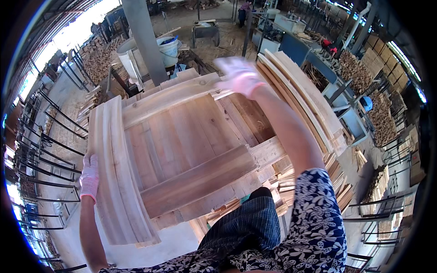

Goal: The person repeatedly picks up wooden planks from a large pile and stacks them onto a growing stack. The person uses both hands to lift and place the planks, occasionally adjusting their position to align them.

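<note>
A stack of flat wooden boards [177, 136] lies in front of me, several planks side by side with two crosswise planks, one [200, 179] near me and one [168, 101] at the far side. At the left, long pale planks [111, 168] lie across the stack's end. My left hand [89, 178], in a pink and white glove, rests against their outer edge with its fingers stretched out. My right hand [238, 76], gloved alike, is over the far edge by the end of the far crosswise plank. Motion blurs its fingers, and I cannot tell whether it touches wood.
More long boards [300, 100] are stacked at the right. Loose wood strips [284, 186] lie below the near edge. A grey post [144, 41] and white buckets [168, 51] stand beyond the stack. Black metal racks [50, 159] line the left, and a cart [205, 32] stands farther back.
</note>
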The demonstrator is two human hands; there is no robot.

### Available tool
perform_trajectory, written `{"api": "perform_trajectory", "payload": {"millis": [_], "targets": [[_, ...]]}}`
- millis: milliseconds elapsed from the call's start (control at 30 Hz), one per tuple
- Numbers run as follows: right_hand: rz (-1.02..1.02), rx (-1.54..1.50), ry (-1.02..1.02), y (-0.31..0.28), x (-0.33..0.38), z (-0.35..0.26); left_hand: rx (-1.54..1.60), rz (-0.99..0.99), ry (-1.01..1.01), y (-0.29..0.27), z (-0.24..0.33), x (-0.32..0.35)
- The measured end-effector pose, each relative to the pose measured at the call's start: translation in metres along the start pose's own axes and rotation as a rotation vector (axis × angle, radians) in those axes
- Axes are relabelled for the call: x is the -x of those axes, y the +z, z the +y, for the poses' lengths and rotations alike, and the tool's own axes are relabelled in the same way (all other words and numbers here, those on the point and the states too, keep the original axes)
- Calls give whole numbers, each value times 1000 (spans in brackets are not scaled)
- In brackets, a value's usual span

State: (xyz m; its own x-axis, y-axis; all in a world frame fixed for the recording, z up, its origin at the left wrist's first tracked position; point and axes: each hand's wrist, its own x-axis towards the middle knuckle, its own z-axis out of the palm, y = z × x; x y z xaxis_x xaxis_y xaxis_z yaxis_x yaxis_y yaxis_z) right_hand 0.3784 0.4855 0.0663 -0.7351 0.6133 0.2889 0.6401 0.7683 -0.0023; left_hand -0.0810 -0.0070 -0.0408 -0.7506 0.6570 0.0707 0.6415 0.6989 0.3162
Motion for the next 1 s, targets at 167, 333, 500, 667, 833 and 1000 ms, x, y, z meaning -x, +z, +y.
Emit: {"api": "perform_trajectory", "payload": {"millis": [167, 333, 500, 667, 833, 1000], "targets": [[-96, 220, 693, -36, 140, 158, 362, -80, -206, 3, 47, 4], [-133, 117, 615, -21, 157, 186, 152, -4, 22, -3, -13, 15], [-80, 249, 456, 14, 173, 196, -386, 136, 263, -23, 47, 46], [-213, 144, 625, -22, 136, 198, -72, -16, -104, -63, 116, 67], [-67, 220, 102, -116, 106, 140, -143, -95, 6, -38, 110, 46], [-226, -873, 125, -114, 89, -76, -126, -52, 16, -46, 78, 58]]}}
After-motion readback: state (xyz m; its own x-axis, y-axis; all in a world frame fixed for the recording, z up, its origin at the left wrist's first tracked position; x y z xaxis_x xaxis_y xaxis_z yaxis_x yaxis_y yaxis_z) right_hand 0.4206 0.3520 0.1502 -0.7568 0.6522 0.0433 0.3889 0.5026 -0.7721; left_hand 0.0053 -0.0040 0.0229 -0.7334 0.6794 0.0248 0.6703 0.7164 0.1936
